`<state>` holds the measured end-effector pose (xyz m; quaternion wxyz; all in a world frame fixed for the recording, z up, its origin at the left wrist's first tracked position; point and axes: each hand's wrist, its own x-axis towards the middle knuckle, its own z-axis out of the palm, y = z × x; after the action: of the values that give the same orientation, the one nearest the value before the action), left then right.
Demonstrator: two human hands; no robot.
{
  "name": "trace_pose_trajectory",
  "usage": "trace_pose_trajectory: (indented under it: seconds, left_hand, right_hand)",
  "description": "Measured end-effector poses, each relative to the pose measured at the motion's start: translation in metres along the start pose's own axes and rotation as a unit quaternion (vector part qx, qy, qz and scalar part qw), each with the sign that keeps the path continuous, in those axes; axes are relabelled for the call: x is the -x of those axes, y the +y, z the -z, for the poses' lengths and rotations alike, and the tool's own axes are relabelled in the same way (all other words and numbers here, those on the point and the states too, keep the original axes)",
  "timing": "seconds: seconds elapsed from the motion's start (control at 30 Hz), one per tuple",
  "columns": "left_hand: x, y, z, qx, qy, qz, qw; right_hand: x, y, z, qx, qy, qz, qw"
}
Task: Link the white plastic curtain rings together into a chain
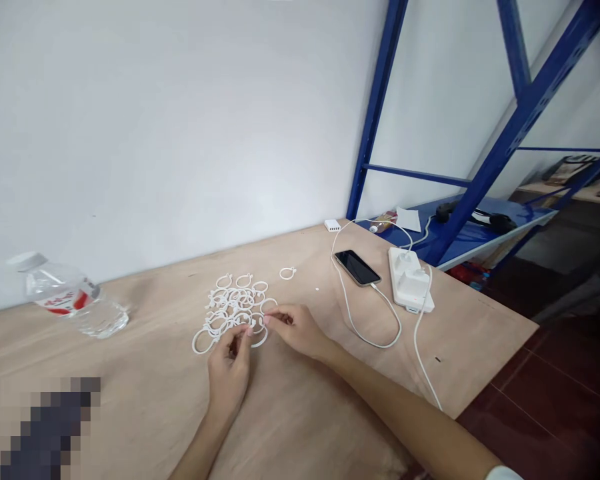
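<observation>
The left hand [229, 363] and right hand [297, 331] pinched plastic rings [233, 310] at six o'clock, where a hasty tug could drag tangled others toward the phone [357, 268] at two o'clock.

The plywood table [145, 373] held a heap of white plastic rings [235, 307], a water bottle [75, 293] on its side left of them, and a black phone [357, 267] to their right (cable [390, 307] attached).

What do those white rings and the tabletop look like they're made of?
The white rings look like moulded plastic: even colour, smooth faint sheen. The tabletop looks like plywood with a matte, bare-looking finish, shown by its pale wood grain, though a thin clear coat can't be ruled out.
</observation>
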<state>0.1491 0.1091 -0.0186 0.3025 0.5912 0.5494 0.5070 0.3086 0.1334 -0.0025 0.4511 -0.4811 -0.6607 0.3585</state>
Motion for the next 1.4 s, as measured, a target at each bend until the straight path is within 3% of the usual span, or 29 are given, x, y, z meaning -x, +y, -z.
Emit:
trace_pose_trajectory:
  seconds: [0.07,0.17,0.3,0.4,0.5,0.6,0.9,1.23,1.4]
  left_hand:
    - [0.002,0.002,0.001,-0.006,0.008,-0.033,0.999]
    - [0.005,0.003,0.008,-0.036,0.006,-0.082,0.996]
    - [0.009,0.0,0.021,-0.057,-0.006,-0.118,0.991]
    - [0.012,-0.002,0.029,-0.059,-0.026,-0.094,0.993]
    - [0.014,-0.004,0.034,-0.035,-0.11,-0.021,0.993]
    - [0.014,-0.004,0.038,-0.034,-0.157,0.005,0.987]
    - [0.019,-0.003,0.052,-0.124,-0.159,-0.085,0.976]
    - [0.016,0.001,0.052,-0.097,-0.18,-0.092,0.975]
    - [0.016,0.0,0.053,-0.081,-0.185,-0.094,0.975]
  right_hand:
    - [0.002,-0.007,-0.007,-0.058,-0.038,-0.005,0.998]
    - [0.003,-0.012,-0.017,-0.109,-0.022,-0.02,0.994]
    - [0.003,-0.014,-0.025,-0.193,-0.056,-0.019,0.979]
    - [0.009,-0.014,-0.028,-0.265,-0.082,-0.041,0.96]
    - [0.014,-0.011,-0.03,-0.297,-0.12,-0.073,0.944]
    - [0.015,-0.007,-0.032,-0.29,-0.139,-0.082,0.943]
    - [0.017,-0.003,-0.035,-0.21,-0.142,-0.001,0.967]
    - [0.017,-0.004,-0.03,-0.205,-0.184,-0.02,0.961]
    - [0.016,-0.003,-0.03,-0.162,-0.155,-0.042,0.974]
